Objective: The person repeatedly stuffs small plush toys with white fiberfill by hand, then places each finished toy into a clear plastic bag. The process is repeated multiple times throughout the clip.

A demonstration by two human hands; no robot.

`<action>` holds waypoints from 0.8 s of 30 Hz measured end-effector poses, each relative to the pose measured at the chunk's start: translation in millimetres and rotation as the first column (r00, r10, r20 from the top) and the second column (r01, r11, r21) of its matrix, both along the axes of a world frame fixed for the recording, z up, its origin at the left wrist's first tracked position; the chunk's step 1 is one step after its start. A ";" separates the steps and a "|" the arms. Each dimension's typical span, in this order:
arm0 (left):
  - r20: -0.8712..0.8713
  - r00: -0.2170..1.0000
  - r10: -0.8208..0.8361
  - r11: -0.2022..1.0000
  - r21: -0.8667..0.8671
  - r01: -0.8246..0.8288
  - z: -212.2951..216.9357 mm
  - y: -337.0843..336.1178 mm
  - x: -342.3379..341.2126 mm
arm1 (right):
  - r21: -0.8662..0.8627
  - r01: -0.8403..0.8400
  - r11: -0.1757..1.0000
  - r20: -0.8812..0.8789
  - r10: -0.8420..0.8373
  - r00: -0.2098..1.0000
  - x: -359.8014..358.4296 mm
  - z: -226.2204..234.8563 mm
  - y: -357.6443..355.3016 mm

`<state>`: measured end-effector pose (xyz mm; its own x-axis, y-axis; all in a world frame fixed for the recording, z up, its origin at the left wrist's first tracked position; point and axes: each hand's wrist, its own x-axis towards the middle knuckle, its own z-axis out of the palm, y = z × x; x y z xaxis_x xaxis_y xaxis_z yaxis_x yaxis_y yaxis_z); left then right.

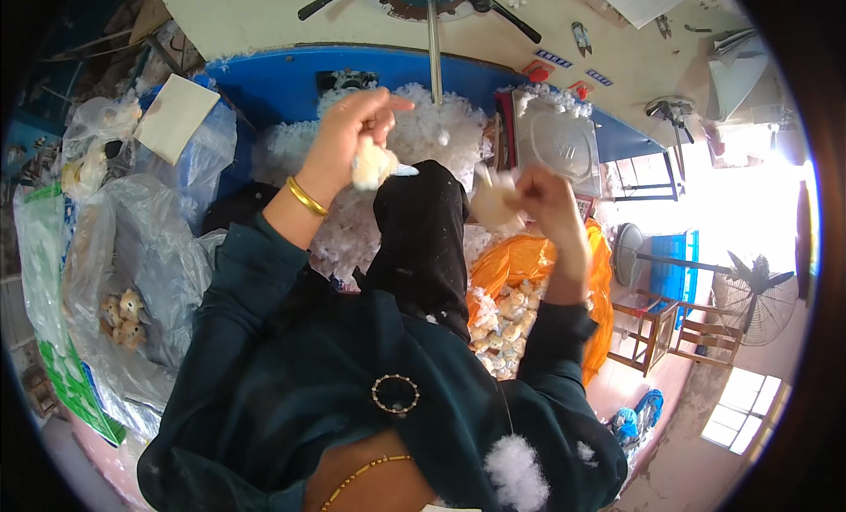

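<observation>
Small plush toy (372, 166), pale cream and fuzzy, sits at upper centre of the frame, pinched in your left hand (352, 129); note that first. Surface: a heap of white stuffing fibre (449, 129) fills a blue-rimmed bin (264, 85) across the upper middle, with a metal pole (434, 49) rising through it. Room: cluttered workshop; a clear plastic bag (150, 274) at left holds a few tan plush figures (123, 318), an orange bag (520, 261) at centre right holds many more pale ones (502, 331), and standing fans (745, 287) plus wooden chairs (674, 336) sit at right, near a bright window area. A flat cardboard piece (176, 115) lies at upper left. Your black trouser leg (423, 239) runs up the middle between the two arms. Left hand: fingers curled closed around the toy, index finger stretched out toward the fibre heap, gold bangle (306, 196) on the wrist. Right hand (542, 199): closed around a second cream plush piece (495, 204), right of centre; this hand is motion-blurred, so the exact finger placement cannot be told. Both hands are raised above the fibre, well apart from each other, with the leg between them. The toy in your left hand looks soft and lumpy, with a small pale blue-white bit projecting from its right side; finer detail is too small to read. A tuft of white fibre (515, 468) clings to your dark top at lower centre.
</observation>
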<state>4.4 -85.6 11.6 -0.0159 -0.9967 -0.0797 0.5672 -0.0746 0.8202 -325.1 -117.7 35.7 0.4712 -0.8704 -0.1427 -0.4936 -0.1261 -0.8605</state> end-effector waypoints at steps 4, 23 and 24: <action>-0.413 0.897 -0.160 0.987 -0.048 0.154 -3.4 -4.2 2.9 | -0.103 -0.239 0.965 -0.685 0.105 0.721 -31.0 14.3 34.7; 0.169 0.983 -0.066 0.997 -0.038 0.074 -15.2 41.9 -13.9 | 0.170 -0.035 0.985 0.557 -0.067 0.828 142.1 -33.6 33.7; 0.167 0.985 -0.045 0.998 -0.040 0.053 -13.5 41.8 -16.3 | 0.116 -0.061 0.991 0.536 -0.011 0.844 139.5 -33.4 32.1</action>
<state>-11.9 -43.9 -1.9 -0.0551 -0.9976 -0.0410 0.4192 -0.0604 0.9059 -185.6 -85.6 2.3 0.5265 -0.8495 0.0327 0.0493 -0.0078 -0.9988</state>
